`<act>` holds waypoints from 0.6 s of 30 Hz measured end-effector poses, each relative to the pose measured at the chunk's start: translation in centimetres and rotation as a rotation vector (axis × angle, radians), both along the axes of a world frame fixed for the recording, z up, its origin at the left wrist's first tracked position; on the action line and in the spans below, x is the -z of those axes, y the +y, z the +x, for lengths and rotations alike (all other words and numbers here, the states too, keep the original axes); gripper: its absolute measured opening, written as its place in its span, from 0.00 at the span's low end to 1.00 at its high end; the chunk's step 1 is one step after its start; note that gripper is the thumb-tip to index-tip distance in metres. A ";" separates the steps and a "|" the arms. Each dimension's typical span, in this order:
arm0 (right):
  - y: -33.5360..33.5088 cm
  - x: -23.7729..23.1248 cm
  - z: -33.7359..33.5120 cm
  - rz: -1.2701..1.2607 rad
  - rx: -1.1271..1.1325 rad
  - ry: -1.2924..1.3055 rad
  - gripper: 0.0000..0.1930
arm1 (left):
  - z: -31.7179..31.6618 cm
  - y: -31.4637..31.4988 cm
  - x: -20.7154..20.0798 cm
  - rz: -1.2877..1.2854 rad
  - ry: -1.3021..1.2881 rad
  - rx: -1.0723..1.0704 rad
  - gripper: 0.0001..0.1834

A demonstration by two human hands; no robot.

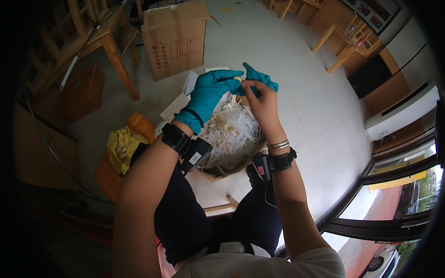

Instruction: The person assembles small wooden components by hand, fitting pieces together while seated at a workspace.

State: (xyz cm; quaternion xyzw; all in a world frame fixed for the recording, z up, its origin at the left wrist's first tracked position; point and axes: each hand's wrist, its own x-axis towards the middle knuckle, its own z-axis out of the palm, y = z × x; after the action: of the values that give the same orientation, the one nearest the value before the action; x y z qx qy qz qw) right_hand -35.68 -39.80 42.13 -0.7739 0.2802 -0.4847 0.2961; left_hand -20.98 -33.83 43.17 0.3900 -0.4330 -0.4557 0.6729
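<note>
My left hand (208,90), in a teal glove, is raised over an open box, its fingertips closed on a small pale clove-like piece (238,78). My bare right hand (263,99) meets it there, with thumb and forefinger pinched at the piece. Another teal glove (260,78) shows just beyond the right fingers; how it is held is hidden. Below both hands, the open cardboard box (218,177) is filled with white shredded strips (232,127), with some yellowish bits on top.
A yellow bag (121,146) with pale roundish pieces lies on an orange crate (105,178) at my left. Ahead stands a tall cardboard carton (174,41), beside a wooden table (111,55). Wooden chairs are at the far right. A white air conditioner (403,113) stands near the windows.
</note>
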 end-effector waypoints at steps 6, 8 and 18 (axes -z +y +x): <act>0.5 -0.7 0.0 -0.117 0.041 0.089 0.06 | 0.2 0.0 0.1 -0.007 -0.081 -0.057 0.12; 0.6 -0.6 0.0 -0.141 0.051 0.106 0.06 | 0.3 0.2 0.1 0.001 -0.078 -0.063 0.12; 1.4 -1.0 0.5 -0.206 0.149 0.132 0.05 | 0.2 0.0 0.0 0.022 -0.117 -0.084 0.12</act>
State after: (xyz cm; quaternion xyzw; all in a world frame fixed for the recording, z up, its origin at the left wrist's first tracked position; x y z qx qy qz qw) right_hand -35.14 -38.43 43.09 -0.8074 0.3046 -0.4796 0.1593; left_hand -20.81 -33.79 43.21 0.4410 -0.4499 -0.4083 0.6607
